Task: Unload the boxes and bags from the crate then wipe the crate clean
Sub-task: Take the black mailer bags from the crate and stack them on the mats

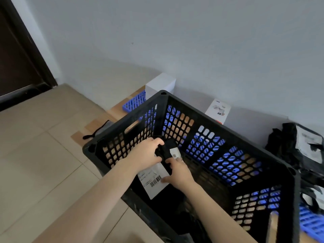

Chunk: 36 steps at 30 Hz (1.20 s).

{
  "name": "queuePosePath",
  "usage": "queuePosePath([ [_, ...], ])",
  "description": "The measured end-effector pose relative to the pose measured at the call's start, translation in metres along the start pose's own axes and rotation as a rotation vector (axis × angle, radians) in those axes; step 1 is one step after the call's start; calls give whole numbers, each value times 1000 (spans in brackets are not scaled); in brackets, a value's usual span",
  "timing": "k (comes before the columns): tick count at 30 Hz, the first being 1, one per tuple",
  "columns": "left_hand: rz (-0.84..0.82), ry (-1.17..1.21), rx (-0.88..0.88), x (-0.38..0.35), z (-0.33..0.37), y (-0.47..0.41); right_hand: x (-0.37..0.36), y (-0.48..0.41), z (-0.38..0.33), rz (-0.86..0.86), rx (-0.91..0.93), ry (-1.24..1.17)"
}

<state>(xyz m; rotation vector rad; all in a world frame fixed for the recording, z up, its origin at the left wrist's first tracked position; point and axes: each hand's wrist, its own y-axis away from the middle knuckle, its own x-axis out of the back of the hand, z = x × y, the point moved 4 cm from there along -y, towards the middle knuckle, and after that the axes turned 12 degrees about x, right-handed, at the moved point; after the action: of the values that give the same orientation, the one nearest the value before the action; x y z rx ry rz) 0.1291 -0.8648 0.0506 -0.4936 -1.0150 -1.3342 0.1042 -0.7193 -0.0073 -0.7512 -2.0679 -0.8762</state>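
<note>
A black lattice-walled crate point(226, 135) fills the lower right of the head view. Inside it lies a black parcel bag point(166, 151) with white barcode labels. My left hand point(145, 155) grips the bag's far left end, fingers curled over it. My right hand point(177, 172) holds the bag's near right side, thumb on the large white label. Both forearms reach down into the crate. More dark bags lie at the crate's near bottom, partly hidden.
A plain white box point(160, 85) and a printed white box point(218, 110) stand against the wall behind the crate. Black bags point(298, 151) are piled at the right. A blue grid mat point(135, 102) lies on the wooden surface. Tiled floor and a dark door point(17, 58) are at left.
</note>
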Motion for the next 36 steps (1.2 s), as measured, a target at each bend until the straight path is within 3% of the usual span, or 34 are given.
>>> queuePosePath([
  [5,19,11,15,2,0,0,5,4,-9,47,86,-42],
  [10,19,32,12,2,3,4,34,24,-9,192,142,-261],
  [16,223,245,71,13,17,26,102,73,14,453,154,-482],
  [18,225,383,90,8,35,41,124,97,22,543,178,-607],
  [23,131,653,-22,-20,116,86,166,172,51,728,222,-857],
  [30,243,596,-208,-49,247,147,207,291,125,971,275,-932],
  [36,227,547,-392,-102,365,178,222,374,204,1011,223,-809],
])
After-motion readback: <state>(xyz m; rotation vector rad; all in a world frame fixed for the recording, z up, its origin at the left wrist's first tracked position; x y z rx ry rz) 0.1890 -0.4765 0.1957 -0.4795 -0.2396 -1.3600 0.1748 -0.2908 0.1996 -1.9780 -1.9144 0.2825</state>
